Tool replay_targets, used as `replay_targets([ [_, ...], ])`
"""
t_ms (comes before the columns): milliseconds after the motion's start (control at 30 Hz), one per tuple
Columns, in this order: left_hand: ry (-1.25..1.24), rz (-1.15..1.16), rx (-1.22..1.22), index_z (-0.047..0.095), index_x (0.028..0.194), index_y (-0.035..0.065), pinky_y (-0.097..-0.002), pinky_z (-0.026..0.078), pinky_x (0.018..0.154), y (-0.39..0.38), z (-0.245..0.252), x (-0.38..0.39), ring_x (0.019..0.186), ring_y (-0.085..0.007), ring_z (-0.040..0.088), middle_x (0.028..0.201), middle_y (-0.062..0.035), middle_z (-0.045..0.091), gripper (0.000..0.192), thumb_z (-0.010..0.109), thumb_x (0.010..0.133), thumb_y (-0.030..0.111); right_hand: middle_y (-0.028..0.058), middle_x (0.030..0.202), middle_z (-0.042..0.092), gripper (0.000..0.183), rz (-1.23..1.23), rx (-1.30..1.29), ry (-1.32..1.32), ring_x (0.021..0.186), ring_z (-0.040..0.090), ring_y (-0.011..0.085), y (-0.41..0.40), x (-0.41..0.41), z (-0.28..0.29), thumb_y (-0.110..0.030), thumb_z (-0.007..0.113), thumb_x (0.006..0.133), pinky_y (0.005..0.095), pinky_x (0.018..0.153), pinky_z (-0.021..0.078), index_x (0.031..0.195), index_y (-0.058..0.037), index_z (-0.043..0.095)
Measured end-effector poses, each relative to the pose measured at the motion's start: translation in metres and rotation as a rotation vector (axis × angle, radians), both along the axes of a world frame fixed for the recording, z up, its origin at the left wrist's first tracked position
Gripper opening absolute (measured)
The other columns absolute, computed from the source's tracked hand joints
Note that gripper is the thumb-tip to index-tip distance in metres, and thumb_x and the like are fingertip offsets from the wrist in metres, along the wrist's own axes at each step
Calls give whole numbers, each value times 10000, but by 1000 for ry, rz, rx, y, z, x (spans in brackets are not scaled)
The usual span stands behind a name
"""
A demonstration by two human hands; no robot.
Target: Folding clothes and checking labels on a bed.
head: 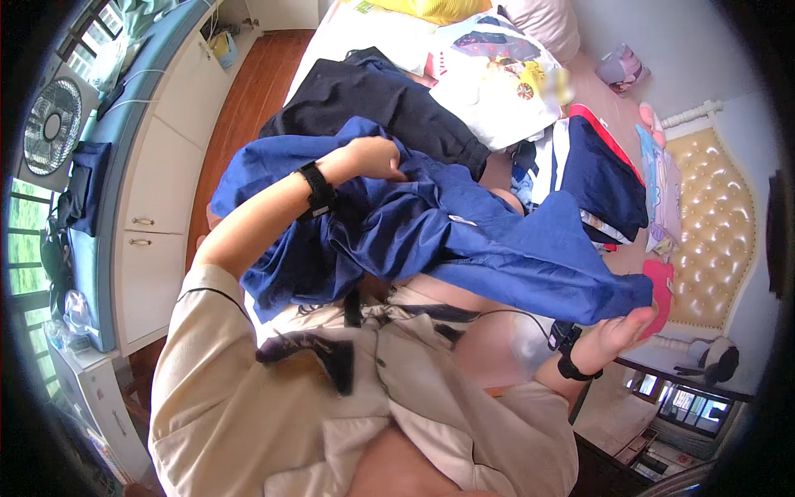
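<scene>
A large blue garment (509, 242) lies rumpled across my lap and the bed in front of me. It carries a small white label near its middle. My left hand (371, 158) grips its upper folds, thumb pointing right. Out to the right, my right hand (628, 329) holds the narrow far end of the same garment, drawing that part out long; its fingertips are partly hidden by the cloth. Black trousers (372, 102) lie flat just beyond the blue cloth.
Folded navy clothing with a red and white edge (599, 168) is stacked to the right. A white printed cloth (490, 81) and a yellow pillow (435, 9) lie farther back. White cabinets (158, 186) and a fan (53, 126) stand left; a tufted headboard (714, 230) is right.
</scene>
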State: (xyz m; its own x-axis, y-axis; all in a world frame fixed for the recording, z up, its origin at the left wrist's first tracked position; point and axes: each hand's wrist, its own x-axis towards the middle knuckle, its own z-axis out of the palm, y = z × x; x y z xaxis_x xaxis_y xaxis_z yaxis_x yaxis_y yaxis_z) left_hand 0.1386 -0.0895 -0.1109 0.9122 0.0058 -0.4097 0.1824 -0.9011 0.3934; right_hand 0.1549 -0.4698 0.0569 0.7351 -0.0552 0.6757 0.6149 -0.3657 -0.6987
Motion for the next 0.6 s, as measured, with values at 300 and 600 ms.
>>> replay_targets([
  [300, 313, -312, -746, 547, 1140, -50, -315, 466, 790, -27, -5, -26, 884, -187, 562, 993, -124, 622, 511, 699, 764, 260, 175, 959, 566, 612, 545, 149, -43, 872, 581, 238, -44, -8, 8, -579, 421, 883, 375, 761, 464, 1016, 7, 538],
  [600, -407, 61, -1171, 624, 847, -27, -238, 431, 752, 12, 148, -114, 780, -117, 538, 876, -28, 597, 174, 682, 784, 125, 107, 1052, 575, 409, 1293, 100, 339, 961, 570, 203, 15, -8, 14, -389, 486, 881, 334, 869, 430, 1034, -17, 558],
])
